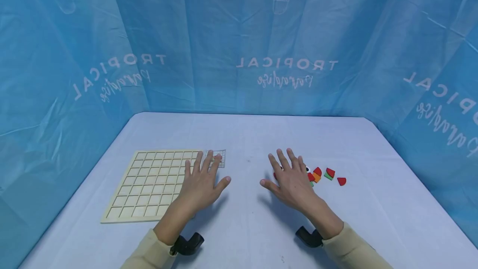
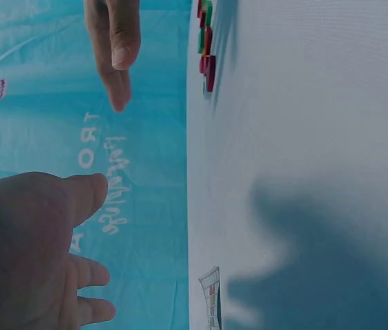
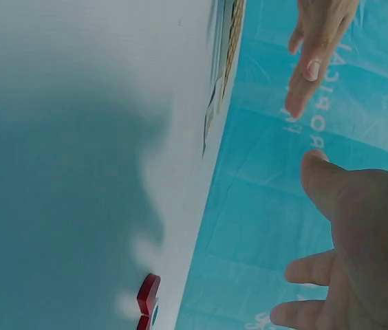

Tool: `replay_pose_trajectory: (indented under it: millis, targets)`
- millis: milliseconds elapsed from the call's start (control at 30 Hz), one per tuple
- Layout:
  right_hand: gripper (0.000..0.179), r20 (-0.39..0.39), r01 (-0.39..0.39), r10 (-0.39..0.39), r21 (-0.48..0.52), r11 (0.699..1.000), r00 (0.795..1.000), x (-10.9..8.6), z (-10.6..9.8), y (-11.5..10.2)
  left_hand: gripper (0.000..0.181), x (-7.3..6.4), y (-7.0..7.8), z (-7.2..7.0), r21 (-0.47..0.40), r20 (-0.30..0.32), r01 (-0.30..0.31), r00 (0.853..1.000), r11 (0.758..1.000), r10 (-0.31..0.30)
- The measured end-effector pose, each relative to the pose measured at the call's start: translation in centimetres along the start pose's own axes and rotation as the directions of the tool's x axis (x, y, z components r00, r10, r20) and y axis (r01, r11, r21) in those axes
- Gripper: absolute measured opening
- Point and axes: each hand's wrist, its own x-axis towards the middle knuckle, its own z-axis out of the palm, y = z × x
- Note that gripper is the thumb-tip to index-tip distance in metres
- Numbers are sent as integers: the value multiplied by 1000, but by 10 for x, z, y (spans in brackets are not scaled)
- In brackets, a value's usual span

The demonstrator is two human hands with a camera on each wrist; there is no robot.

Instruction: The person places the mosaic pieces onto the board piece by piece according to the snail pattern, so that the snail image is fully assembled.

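Note:
My left hand hovers above the table with its fingers spread, holding nothing. It overlaps the right part of a pale wooden grid board in the head view. Past its fingertips lies a small printed grid card, partly covered by the fingers. My right hand, also spread and without anything in it, is raised over the table's middle right. Small coloured pieces lie around its fingers, among them an orange piece and a red quarter-round piece. Some pieces are hidden behind this hand.
A white cloth covers the table. Blue curtains with printed lettering stand behind it and at both sides. Each wrist wears a black camera mount, the left one and the right one both low over the cloth.

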Motion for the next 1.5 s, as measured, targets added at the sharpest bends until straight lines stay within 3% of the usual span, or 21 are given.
replay_pose_trajectory:
  millis: [467,867,1167,1500]
  targets:
    - [79,5,48,-48,60,997,999,10,4,-8,74,-5,-16,-7,-6,-9,16,1000,1000,-16]
    - [76,21,51,-54,131,990,998,25,9,-17,70,-9,-39,-11,-9,-74,-7,997,1000,7]
    - [71,5,56,-58,190,980,998,33,15,-27,63,-15,-64,-22,-70,-118,28,992,997,-36]
    - [64,-4,68,-69,271,960,998,47,22,-38,59,-22,-95,-34,-204,-136,55,987,978,-84]
